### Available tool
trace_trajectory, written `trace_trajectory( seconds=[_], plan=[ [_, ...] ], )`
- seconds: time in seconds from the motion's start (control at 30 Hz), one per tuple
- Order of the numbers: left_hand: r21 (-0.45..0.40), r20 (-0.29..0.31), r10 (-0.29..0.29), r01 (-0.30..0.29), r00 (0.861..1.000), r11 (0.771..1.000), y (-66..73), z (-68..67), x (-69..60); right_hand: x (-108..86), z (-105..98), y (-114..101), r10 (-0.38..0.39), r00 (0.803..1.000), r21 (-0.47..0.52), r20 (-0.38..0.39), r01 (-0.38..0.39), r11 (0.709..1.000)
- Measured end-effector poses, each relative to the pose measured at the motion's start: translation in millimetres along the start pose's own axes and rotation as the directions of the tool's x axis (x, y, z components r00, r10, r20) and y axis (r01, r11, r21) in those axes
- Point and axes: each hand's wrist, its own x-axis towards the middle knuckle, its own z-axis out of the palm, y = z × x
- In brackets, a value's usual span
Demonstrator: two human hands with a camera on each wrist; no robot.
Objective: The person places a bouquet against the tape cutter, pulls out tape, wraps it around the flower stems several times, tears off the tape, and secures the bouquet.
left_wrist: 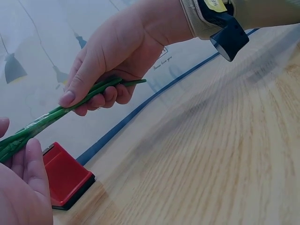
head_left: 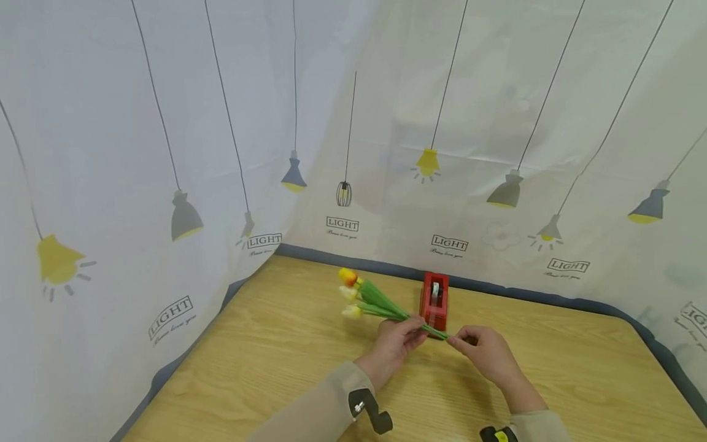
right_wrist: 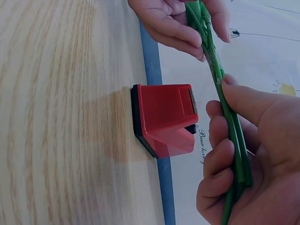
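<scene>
A small bunch of artificial tulips [head_left: 381, 301], with yellow-orange and pale yellow heads, lies across both hands above the table. My left hand [head_left: 391, 345] holds the green stems below the leaves, thumb on one side and fingers on the other. Farther down, toward the stem ends, my right hand [head_left: 487, 356] grips the stems [right_wrist: 230, 123] between thumb and curled fingers. Shiny clear tape shows on the stems between the hands in the right wrist view. Just behind them stands a red tape dispenser [right_wrist: 161, 110] with a toothed cutter and black base, touched by neither hand.
The wooden table [head_left: 248, 368] reaches back to a pale curtain [head_left: 386, 153] printed with hanging lamps. A dark blue border [head_left: 530, 291] runs along the curtain's foot. Each wrist carries a black camera mount [head_left: 369, 410].
</scene>
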Motion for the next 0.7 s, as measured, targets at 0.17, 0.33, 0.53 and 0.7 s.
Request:
trace_trajectory(
  seconds=[0.17,0.33,0.53,0.7],
  plan=[
    [0.005,-0.013,-0.018,0.018,1.000,1.000,-0.1,-0.7,-0.3,-2.0,-0.6,-2.1,-0.003,1.000,-0.011,-0.022,0.003,1.000],
    [0.009,-0.011,-0.019,0.019,1.000,1.000,-1.5,-1.6,0.1,-2.2,-2.0,-3.5,-0.020,1.000,-0.034,-0.021,0.019,0.999],
    [0.016,-0.019,-0.015,0.016,1.000,1.000,-5.8,-1.0,-0.5,-2.1,-4.6,-3.8,0.040,0.998,-0.035,0.054,-0.038,0.999],
    [0.023,-0.025,-0.022,0.023,0.999,0.999,-7.6,0.1,-1.2,-3.5,-5.5,-4.2,0.104,0.985,0.021,0.138,-0.108,0.994]
  ],
)
